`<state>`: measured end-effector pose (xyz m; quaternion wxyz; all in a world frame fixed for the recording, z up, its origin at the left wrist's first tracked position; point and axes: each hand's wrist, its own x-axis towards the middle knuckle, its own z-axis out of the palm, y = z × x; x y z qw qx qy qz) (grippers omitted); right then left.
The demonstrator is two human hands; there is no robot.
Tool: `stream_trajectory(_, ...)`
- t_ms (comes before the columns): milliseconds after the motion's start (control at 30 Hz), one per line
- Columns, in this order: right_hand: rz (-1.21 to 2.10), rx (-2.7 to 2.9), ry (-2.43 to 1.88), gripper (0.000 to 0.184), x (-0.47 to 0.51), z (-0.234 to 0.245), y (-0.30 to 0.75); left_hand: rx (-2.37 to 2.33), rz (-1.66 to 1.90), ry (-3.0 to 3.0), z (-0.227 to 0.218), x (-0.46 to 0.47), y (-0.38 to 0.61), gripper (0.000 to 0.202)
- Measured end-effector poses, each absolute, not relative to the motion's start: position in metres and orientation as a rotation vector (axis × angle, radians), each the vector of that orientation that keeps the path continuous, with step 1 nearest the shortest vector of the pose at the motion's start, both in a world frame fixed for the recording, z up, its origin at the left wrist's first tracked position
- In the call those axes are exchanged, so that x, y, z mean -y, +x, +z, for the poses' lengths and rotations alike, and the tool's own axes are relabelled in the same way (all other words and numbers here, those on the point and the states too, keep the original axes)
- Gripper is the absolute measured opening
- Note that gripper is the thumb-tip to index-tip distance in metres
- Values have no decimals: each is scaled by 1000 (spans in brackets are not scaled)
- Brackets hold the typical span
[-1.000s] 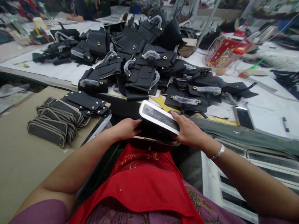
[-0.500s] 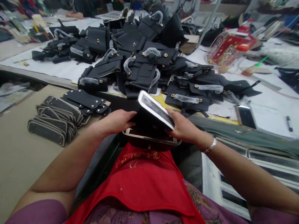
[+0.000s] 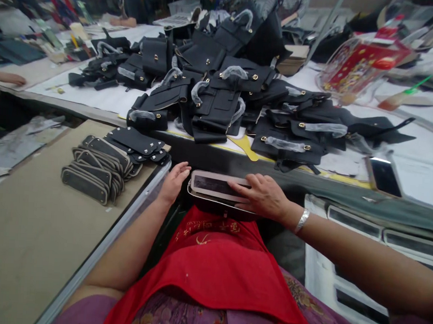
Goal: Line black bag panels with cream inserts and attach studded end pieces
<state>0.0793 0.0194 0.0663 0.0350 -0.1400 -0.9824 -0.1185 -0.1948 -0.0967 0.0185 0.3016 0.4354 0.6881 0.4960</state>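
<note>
A long panel (image 3: 210,183) with a pale rim and dark middle lies level over the opening of a dark bag body (image 3: 223,212) in front of my red apron. My right hand (image 3: 267,196) rests across the panel's right end, fingers apart and touching its top. Just beyond the bag's left end is my left hand (image 3: 173,184), open, its fingers stretched upward and nothing in them. The lower part of the bag and whatever supports it are hidden.
Left of me, dark panels with pale edges (image 3: 88,182) lie stacked beside black strap-like pieces (image 3: 134,141) on a brown board. Black handbags (image 3: 215,104) with wrapped handles are heaped ahead. A phone (image 3: 383,175) lies at right, above pale-rimmed panels (image 3: 354,222). People stand farther back.
The panel, tilted up between both hands before, now lies flat at the bag opening. My left hand has let go and moved left. My view has turned slightly left.
</note>
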Motion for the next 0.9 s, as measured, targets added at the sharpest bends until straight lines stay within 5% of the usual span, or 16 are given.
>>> stream_trajectory(300,-252,3214,-305,59,-11,65,72,-2073,1051,1194,-2,101,-164,66)
stream_trajectory(500,14,3254,-449,59,-10,57,51,-1937,843,2062,26,97,-146,35)
stream_trajectory(667,904,2989,-346,48,-45,73,57,-1334,252,2532,34,89,-125,48)
stream_trajectory(767,1429,2242,-895,41,-71,61,87,-1298,157,2603,37,84,-125,49)
stream_trajectory(900,1707,1512,-1472,41,-69,4,122,-1258,137,2635,44,73,-120,57)
